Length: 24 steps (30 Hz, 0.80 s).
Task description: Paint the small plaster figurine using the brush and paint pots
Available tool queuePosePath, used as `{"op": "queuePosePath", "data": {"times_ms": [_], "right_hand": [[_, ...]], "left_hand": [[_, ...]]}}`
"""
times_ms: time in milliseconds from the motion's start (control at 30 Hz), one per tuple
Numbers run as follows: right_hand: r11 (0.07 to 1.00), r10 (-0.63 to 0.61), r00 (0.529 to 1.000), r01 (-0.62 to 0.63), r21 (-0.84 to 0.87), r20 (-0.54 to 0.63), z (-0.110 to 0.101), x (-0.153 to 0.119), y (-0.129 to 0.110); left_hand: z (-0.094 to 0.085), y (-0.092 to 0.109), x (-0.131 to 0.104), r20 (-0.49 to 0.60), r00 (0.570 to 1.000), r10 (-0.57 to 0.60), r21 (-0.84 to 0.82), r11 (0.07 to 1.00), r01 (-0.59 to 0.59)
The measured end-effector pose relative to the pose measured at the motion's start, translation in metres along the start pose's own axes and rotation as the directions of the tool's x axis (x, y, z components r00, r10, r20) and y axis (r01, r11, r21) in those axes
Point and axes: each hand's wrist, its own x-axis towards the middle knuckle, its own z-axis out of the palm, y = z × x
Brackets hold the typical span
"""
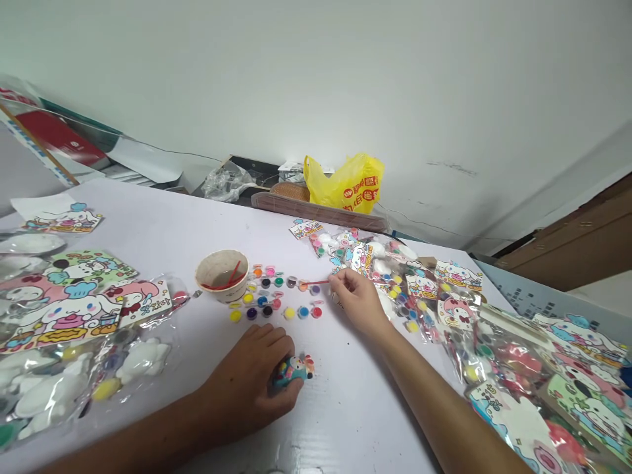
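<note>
My left hand (264,368) is wrapped round a small painted figurine (296,370), mostly teal with multicoloured patches, low over the white table. Part of the figurine is hidden by my fingers. My right hand (358,297) pinches a thin red paintbrush (318,282), its tip pointing left at the small paint pots (303,287). Several open pots in many colours stand in rows between my hands and a paper cup (222,275). Murky water fills part of this cup, with red sticks leaning in it.
Bagged white figurines with paint pots (143,362) lie at the left, and more craft packets (459,309) crowd the right. A yellow plastic bag (345,184) sits behind the table's far edge, near the wall. Papers and a red folder (62,138) are at the back left.
</note>
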Motion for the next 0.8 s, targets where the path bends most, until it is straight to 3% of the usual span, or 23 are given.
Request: {"op": "queuePosePath", "data": {"times_ms": [167,300,467,800], "right_hand": [[0.997,-0.002,1.0,0.002,0.081,0.001,-0.016,-0.012,-0.015],[0.975,0.051,0.999,-0.051,0.218,0.006,-0.031,-0.06,-0.021],[0.957,0.188,0.981,-0.172,0.233,-0.048,-0.03,-0.118,-0.009],[0.984,0.136,0.991,-0.137,0.115,0.02,-0.021,-0.125,0.003]], "left_hand": [[0.0,-0.001,-0.001,-0.019,1.0,0.008,0.01,1.0,-0.008],[0.0,-0.002,0.0,-0.04,0.999,0.012,0.018,1.0,-0.012],[0.0,-0.001,0.001,-0.046,0.999,-0.006,0.014,1.0,0.007],[0.002,-0.003,0.0,-0.047,0.999,-0.012,0.03,0.999,0.014]]}}
